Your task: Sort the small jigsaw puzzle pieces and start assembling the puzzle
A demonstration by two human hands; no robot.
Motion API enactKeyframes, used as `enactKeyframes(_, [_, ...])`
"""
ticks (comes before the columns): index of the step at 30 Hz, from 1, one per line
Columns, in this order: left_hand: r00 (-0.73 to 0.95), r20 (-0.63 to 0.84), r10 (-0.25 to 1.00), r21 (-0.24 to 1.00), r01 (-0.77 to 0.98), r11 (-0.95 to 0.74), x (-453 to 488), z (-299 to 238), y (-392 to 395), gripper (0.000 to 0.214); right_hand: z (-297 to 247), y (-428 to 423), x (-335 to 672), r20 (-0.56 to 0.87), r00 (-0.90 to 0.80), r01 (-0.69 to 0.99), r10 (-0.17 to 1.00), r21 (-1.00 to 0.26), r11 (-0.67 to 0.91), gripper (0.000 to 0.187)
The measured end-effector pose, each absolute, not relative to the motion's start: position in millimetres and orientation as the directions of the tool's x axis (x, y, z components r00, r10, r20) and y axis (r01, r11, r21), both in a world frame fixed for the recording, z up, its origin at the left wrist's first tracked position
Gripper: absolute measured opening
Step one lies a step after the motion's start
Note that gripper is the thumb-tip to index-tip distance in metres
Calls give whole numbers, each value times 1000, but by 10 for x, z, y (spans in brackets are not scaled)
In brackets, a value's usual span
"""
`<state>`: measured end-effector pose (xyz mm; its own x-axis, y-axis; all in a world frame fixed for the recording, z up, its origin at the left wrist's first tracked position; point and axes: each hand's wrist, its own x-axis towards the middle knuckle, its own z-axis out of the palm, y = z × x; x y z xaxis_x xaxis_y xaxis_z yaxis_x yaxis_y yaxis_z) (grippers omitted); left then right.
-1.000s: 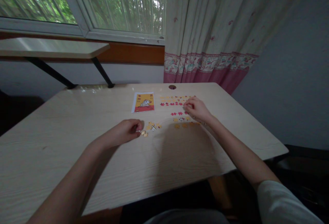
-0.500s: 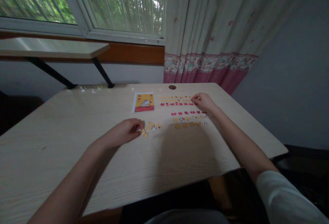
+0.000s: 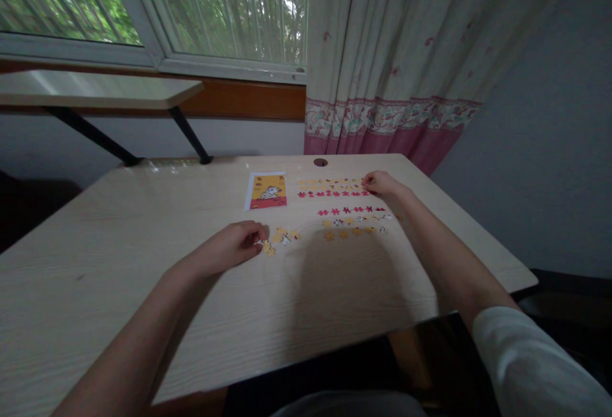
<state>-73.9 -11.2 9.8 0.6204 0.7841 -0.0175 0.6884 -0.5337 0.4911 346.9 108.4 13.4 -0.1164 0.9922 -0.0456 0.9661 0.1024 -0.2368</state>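
Window [image 3: 234,15]: pale frame, glass, upright bars and green foliage behind.
Curtain [image 3: 382,53]: folded cloth, off-white with reddish motifs, a patterned band and a pink lower part, beyond the tabletop's far edge.
Tabletop [image 3: 119,232]: pale wood grain, far right corner rounded, with a round hole [image 3: 320,162] close to the far edge.
Raised shelf [image 3: 95,88]: pale board on slanting black supports, by the far left corner.
Picture card [image 3: 268,191]: flat, white-edged, a white animal on yellow above red; any print is too small to read.
Upper rows [image 3: 345,194]: jigsaw pieces with knobbed outlines, two mostly yellow lines and a red one, right of the card, toward the far edge.
Lower rows [image 3: 347,210]: one red line, then two of yellow and white, nearer the front edge.
Loose pieces [image 3: 278,236]: yellow and white, clustered beside the left hand.
Left hand [image 3: 241,241]: fingers curled at the cluster; cannot tell whether one is grasped.
Right hand [image 3: 382,183]: fingertips drawn together at the upper rows' right end; cannot tell whether they pinch a piece.
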Motion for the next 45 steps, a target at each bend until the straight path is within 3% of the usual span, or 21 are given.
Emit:
enactKeyframes(6, [629, -9, 778, 513, 670, -536, -751, 74, -103, 16, 158, 1128, 3459, -111, -154, 955, 982, -272, 119, 16])
enactKeyframes(13, [630, -10, 776, 511, 670, -538, -747, 84, -97, 16, 178, 1023, 3486, -34, -191, 925, 981, -339, 169, 12])
enactKeyframes(19, [634, -10, 773, 522, 663, -537, -767, 41, -79, 15, 280, 730, 3524, 173, -224, 769, 959, -573, 283, 18])
enactKeyframes(23, [635, -16, 772, 516, 667, -538, -762, 52, -86, 14, 316, 440, 3501, 197, -249, 608, 948, -730, 311, 28])
enactKeyframes(29, [630, -19, 777, 506, 676, -536, -742, 92, -104, 15, 210, 160, 3383, 185, -129, 475, 974, -851, 224, 42])
enactKeyframes(45, [635, -17, 773, 495, 677, -545, -731, 92, -107, 17, 212, -22, 3181, 228, -48, 370, 972, -900, 230, 41])
